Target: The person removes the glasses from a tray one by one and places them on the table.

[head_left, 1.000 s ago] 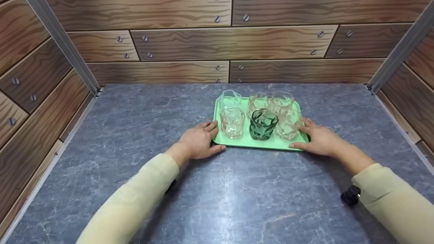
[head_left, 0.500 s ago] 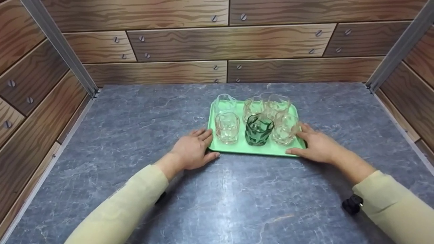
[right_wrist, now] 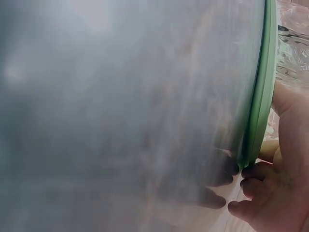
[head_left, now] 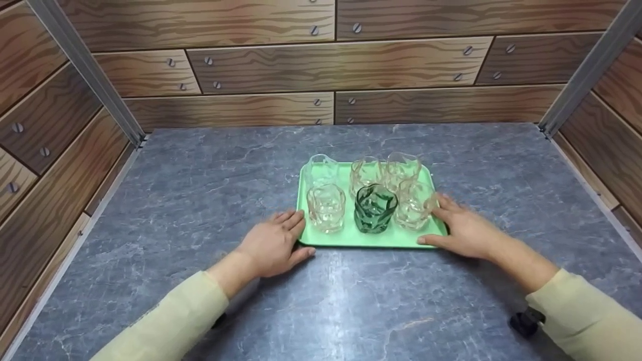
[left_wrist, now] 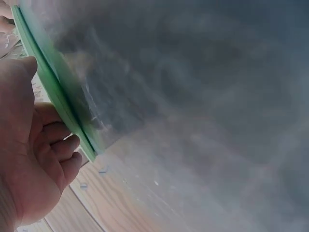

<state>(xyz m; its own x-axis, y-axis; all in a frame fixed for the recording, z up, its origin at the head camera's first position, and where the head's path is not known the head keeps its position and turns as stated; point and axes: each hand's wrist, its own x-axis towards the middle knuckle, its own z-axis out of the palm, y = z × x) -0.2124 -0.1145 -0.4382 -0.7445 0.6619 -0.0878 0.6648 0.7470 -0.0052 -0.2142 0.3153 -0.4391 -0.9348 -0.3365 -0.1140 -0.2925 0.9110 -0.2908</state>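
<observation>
A light green rectangular tray (head_left: 346,239) lies on the table in the head view and carries several faceted tumblers. One is a dark green glass (head_left: 375,214) at the front middle, between a clear glass (head_left: 326,214) on the left and another clear glass (head_left: 413,213) on the right. Behind these stand more clear tumblers (head_left: 403,170). My left hand (head_left: 268,246) holds the tray's left side near the front corner, fingers bent at its rim (left_wrist: 53,82). On the opposite side my right hand (head_left: 469,233) grips the right front corner, thumb along the near edge.
The grey marbled table (head_left: 210,170) reaches back to a wood-patterned wall (head_left: 261,70). Metal posts (head_left: 90,75) rise at both back corners. A small black device (head_left: 526,321) is strapped by the right sleeve.
Both hands have drawn the tray and its glasses across the table toward me and slightly left. The tumblers keep their arrangement on it.
</observation>
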